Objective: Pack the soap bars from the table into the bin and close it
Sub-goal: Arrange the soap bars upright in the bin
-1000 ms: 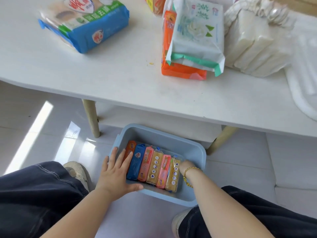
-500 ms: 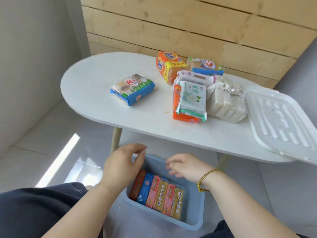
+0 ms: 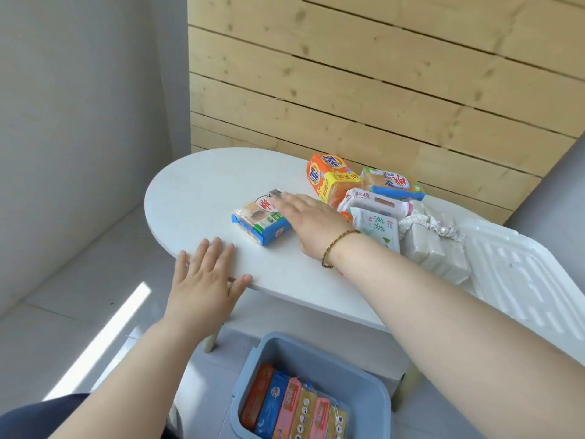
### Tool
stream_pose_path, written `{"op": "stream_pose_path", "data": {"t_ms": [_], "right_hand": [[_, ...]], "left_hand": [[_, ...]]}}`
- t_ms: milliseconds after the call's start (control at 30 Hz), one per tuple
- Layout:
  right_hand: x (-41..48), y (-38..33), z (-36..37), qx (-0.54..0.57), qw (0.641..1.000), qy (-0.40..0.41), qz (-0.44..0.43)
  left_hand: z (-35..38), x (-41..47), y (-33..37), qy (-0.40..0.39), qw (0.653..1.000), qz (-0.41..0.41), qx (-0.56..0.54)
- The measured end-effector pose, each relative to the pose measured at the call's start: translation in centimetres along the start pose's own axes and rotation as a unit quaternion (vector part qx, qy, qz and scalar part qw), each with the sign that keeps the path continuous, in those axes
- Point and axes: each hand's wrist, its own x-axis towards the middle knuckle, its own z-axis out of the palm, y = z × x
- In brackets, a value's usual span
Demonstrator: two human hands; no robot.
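On the white oval table, head view:
Right hand (image 3: 305, 217): fingers spread flat and wide, palm down on the blue-and-green plastic-wrapped soap pack (image 3: 261, 220) at the table's (image 3: 196, 198) near-left part; nothing is gripped yet. It looks placed there to gather the pack for the next drop into the bin.
Left hand (image 3: 205, 277): fingers wide and flat, empty, resting over the table's near edge, probably as a brace while the person leans forward.
Gold bead bracelet (image 3: 335, 245): one, on the right wrist.
Soap left on the table: six packs or bundles that I can tell apart. These are the blue-and-green pack, an orange-and-yellow Tide pack (image 3: 330, 175), a second blue-edged pack (image 3: 392, 183) at the far right, a white pack with pink lettering (image 3: 373, 201), a white pack with green lettering (image 3: 378, 229) and a clear-wrapped bundle of pale unlabelled bars (image 3: 437, 251). Anything under the forearm is hidden.
White ribbed plastic lid (image 3: 519, 274): one, lying at the table's right end, off the bin so that packing can go on.
Grey-blue plastic bin (image 3: 316, 356): one, open on the floor under the table's near edge, within reach.
Soap bars in the bin (image 3: 294, 407): six standing on edge side by side, apparently to save room.
Progress: roughly half packed by my estimate; closing is not yet due.
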Motion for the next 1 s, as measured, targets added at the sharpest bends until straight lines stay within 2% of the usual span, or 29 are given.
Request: {"op": "stream_pose_path", "data": {"t_ms": [167, 367, 467, 567, 733, 867, 1000], "right_hand": [[4.4, -0.5, 0.6, -0.09, 0.99, -0.101, -0.024], [7.0, -0.4, 0.2, -0.114, 0.986, -0.113, -0.037], [7.7, -0.8, 0.1, -0.102, 0.99, -0.08, -0.053], [7.5, -1.0, 0.5, -0.044, 0.997, -0.046, -0.034], [6.3, -1.4, 1.1, -0.072, 0.997, 0.037, -0.016], [3.4, -2.6, 1.1, 0.048, 0.99, 0.126, 0.049], [-1.5, -3.7, 0.6, 0.183, 0.959, 0.208, 0.053]], "left_hand": [[0.2, 0.2, -0.8, -0.018, 1.0, 0.02, -0.003], [-0.4, 0.1, -1.3, -0.029, 0.999, 0.039, -0.011], [-0.7, 0.0, -1.6, -0.035, 0.998, 0.045, -0.005], [-0.7, 0.0, -1.7, -0.032, 0.998, 0.051, -0.002], [-0.9, -0.3, -1.7, -0.021, 0.998, 0.058, -0.022], [-1.5, -0.7, -1.1, -0.002, 0.995, 0.073, -0.064], [-2.5, -2.5, 0.0, 0.03, 0.985, 0.145, -0.092]]}}
